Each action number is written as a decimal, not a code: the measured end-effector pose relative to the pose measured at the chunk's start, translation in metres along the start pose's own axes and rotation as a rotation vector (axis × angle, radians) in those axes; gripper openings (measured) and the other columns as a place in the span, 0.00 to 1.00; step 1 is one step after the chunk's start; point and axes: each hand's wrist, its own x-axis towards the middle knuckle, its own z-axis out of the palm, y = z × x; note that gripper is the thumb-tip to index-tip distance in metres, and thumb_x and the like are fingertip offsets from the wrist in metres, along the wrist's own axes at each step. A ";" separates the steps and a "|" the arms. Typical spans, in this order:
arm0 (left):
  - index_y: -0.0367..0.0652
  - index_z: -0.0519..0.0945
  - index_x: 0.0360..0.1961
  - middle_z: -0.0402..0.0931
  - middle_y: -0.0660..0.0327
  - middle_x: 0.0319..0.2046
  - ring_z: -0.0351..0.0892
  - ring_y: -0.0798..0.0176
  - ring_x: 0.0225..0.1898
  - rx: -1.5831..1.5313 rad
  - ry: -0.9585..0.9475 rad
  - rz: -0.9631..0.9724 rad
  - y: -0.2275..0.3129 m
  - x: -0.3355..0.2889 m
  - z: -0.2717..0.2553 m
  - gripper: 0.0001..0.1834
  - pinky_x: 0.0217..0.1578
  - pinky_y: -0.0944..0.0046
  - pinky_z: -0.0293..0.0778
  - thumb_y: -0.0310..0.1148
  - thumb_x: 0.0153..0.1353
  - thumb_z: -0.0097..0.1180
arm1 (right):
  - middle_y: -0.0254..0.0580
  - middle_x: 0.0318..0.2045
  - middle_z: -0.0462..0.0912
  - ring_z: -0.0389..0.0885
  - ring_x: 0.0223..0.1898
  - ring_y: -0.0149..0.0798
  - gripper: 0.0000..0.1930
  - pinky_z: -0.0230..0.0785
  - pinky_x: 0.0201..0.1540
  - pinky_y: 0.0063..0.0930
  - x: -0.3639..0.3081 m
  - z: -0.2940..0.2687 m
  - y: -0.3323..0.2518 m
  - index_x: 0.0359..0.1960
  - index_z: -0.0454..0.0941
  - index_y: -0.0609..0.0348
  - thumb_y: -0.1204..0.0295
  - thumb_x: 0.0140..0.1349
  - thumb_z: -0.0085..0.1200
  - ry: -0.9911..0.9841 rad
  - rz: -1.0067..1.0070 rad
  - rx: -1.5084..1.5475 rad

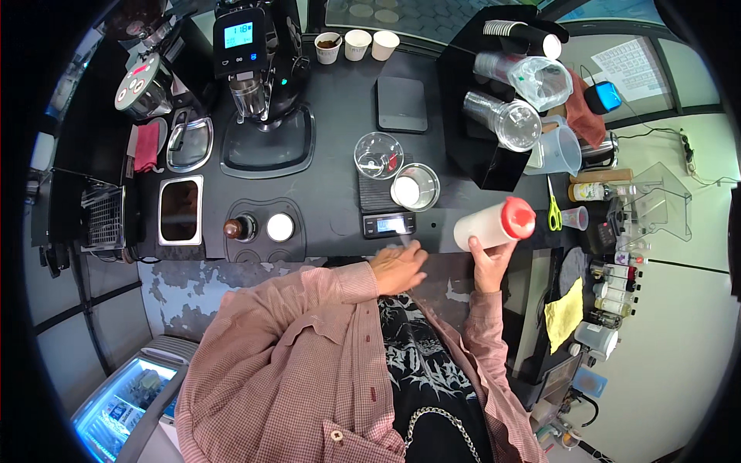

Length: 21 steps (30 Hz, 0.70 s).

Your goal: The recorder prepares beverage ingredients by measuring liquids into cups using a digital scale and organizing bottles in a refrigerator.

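My right hand [493,261] is wrapped round a white plastic bottle with a red lid [472,226], tilted over the counter's front edge. My left hand [397,268] is near the front of a black digital scale [377,202], its fingers bent and smeared by motion. A pale blur shows by its fingertips; whether it holds anything cannot be made out. A clear plastic cup with something white in the bottom [428,202] stands on the scale's right side. Just behind it is a second clear cup [370,166] with a small red mark.
A flat black scale [401,104] lies farther back. Paper cups [356,46] line the back edge beside a coffee grinder [262,69]. At the left are a metal bin [181,210] and a tamper [241,227]. Yellow-green scissors [554,212] and stacked clear cups [517,126] are right.
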 end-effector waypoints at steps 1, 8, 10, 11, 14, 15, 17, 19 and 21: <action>0.37 0.71 0.56 0.69 0.41 0.61 0.83 0.44 0.39 0.152 -0.047 -0.014 -0.013 -0.002 0.011 0.25 0.42 0.49 0.80 0.42 0.65 0.62 | 0.45 0.67 0.67 0.71 0.65 0.42 0.47 0.65 0.68 0.40 -0.003 0.003 -0.008 0.74 0.52 0.57 0.81 0.56 0.70 0.032 -0.025 0.011; 0.39 0.72 0.48 0.47 0.33 0.75 0.85 0.56 0.33 0.492 -0.117 -0.162 -0.014 0.006 0.017 0.30 0.34 0.58 0.80 0.52 0.58 0.68 | 0.46 0.69 0.63 0.67 0.68 0.45 0.50 0.61 0.71 0.43 -0.030 -0.026 0.013 0.75 0.51 0.56 0.81 0.54 0.70 0.173 0.055 0.006; 0.38 0.72 0.48 0.49 0.33 0.74 0.85 0.56 0.31 0.509 -0.143 -0.191 -0.014 0.009 0.016 0.31 0.34 0.58 0.80 0.53 0.58 0.68 | 0.46 0.69 0.64 0.67 0.68 0.45 0.50 0.61 0.71 0.44 -0.035 -0.029 0.013 0.75 0.51 0.56 0.80 0.54 0.70 0.184 0.067 0.003; 0.38 0.72 0.48 0.49 0.33 0.74 0.85 0.56 0.31 0.508 -0.147 -0.189 -0.014 0.010 0.016 0.31 0.34 0.58 0.80 0.53 0.58 0.68 | 0.46 0.69 0.64 0.67 0.68 0.45 0.50 0.61 0.71 0.44 -0.037 -0.030 0.013 0.75 0.51 0.56 0.80 0.54 0.71 0.193 0.076 -0.001; 0.37 0.70 0.49 0.50 0.31 0.73 0.85 0.55 0.31 0.475 -0.101 -0.194 -0.015 0.013 0.018 0.34 0.33 0.59 0.81 0.54 0.58 0.68 | 0.46 0.69 0.65 0.67 0.68 0.45 0.50 0.61 0.71 0.44 -0.042 -0.031 0.012 0.75 0.51 0.57 0.79 0.53 0.71 0.186 0.081 -0.021; 0.37 0.69 0.49 0.52 0.31 0.73 0.86 0.54 0.32 0.454 -0.084 -0.190 -0.018 0.014 0.019 0.34 0.33 0.58 0.81 0.54 0.58 0.68 | 0.46 0.69 0.65 0.67 0.68 0.45 0.50 0.61 0.71 0.44 -0.042 -0.031 0.011 0.75 0.51 0.57 0.79 0.53 0.71 0.187 0.081 -0.022; 0.37 0.68 0.50 0.53 0.30 0.72 0.86 0.54 0.33 0.432 -0.066 -0.186 -0.015 0.015 0.017 0.35 0.32 0.58 0.81 0.55 0.58 0.68 | 0.46 0.68 0.65 0.67 0.68 0.45 0.50 0.61 0.71 0.44 -0.043 -0.031 0.010 0.75 0.51 0.57 0.79 0.53 0.72 0.170 0.115 0.006; 0.36 0.68 0.50 0.54 0.30 0.72 0.87 0.54 0.32 0.404 -0.079 -0.224 -0.009 0.016 0.013 0.37 0.32 0.59 0.81 0.59 0.59 0.66 | 0.46 0.68 0.65 0.68 0.68 0.45 0.50 0.61 0.71 0.44 -0.044 -0.029 0.010 0.75 0.51 0.57 0.79 0.53 0.72 0.159 0.102 -0.002; 0.36 0.68 0.50 0.54 0.30 0.72 0.87 0.54 0.31 0.423 -0.097 -0.250 -0.007 0.018 0.012 0.39 0.32 0.59 0.81 0.62 0.59 0.64 | 0.46 0.68 0.66 0.68 0.67 0.45 0.50 0.61 0.71 0.43 -0.043 -0.029 0.008 0.75 0.51 0.58 0.78 0.53 0.72 0.146 0.087 -0.011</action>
